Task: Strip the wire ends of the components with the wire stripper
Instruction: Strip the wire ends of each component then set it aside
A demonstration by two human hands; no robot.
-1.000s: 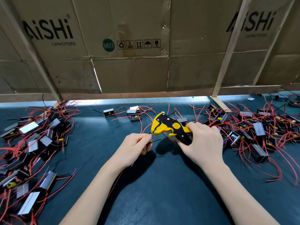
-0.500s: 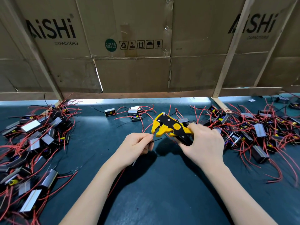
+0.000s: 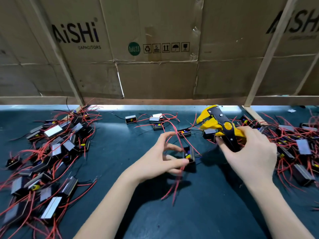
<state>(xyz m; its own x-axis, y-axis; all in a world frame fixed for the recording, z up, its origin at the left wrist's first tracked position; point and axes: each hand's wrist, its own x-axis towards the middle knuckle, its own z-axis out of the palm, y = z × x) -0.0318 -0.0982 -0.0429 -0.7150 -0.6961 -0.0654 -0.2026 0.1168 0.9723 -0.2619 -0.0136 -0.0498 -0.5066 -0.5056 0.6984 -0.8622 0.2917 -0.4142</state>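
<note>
Cardboard sheets (image 3: 155, 69) wall the dark counter (image 3: 198, 213), with 2 heaps of red-wired parts at either side. Since a moment ago, the right hand (image 3: 250, 157) has lifted the yellow stripper (image 3: 219, 126) away, still gripping it; the left hand (image 3: 155, 163), fingers now spread, lets go of a small part (image 3: 189, 155), apparently finished.

left hand (image 3: 160, 161): fingers spread and loosely curled, thumb forward, forearm reaching in.
right hand (image 3: 250, 152): fingers curled in a grip, forearm extended.
</note>
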